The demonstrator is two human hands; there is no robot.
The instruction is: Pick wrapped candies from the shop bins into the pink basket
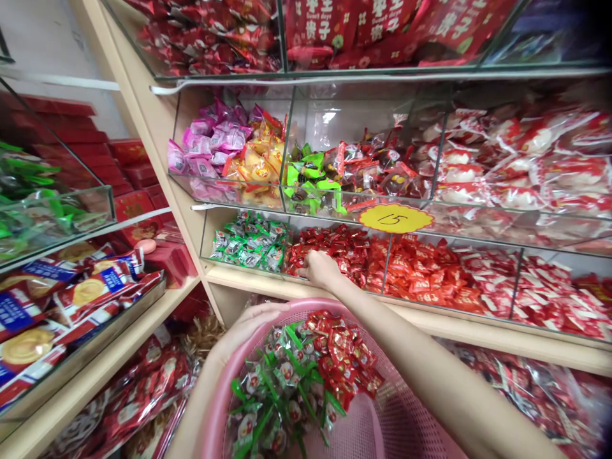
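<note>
Now | L hand (258, 318) on bskt (356, 430) | R hand (321, 268) @ red candy (351, 247), grip unclr

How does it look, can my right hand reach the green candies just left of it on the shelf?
Probably yes: the right hand is at the red candies next door. A glass divider seems to stand between, but the green candies look free from the front.
</note>
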